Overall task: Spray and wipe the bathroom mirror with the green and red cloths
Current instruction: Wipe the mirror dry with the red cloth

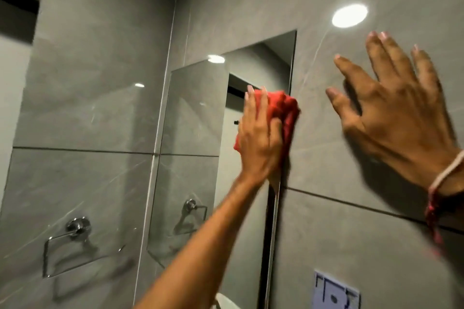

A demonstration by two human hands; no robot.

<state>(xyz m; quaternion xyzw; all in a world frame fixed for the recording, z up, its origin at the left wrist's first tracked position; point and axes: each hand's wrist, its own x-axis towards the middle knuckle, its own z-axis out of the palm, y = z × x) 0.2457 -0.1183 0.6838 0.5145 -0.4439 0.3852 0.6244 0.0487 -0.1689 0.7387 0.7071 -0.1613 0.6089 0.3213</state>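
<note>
1. Our left hand (259, 138) presses the bunched red cloth (283, 110) against the mirror (200, 133), near its upper right edge.
2. Our right hand (396, 113) lies empty, fingers spread flat on the grey wall tile (326, 246).

The room is dim and grey, lit mostly from a round ceiling lamp whose glare burns white on the glossy wall tile (349, 15). Smaller glints repeat in the mirror (198, 118). The right hand (401, 118) throws a dark shadow on the tile beneath it. Everything is soft with motion blur, and straight grout lines bow toward the edges.
</note>
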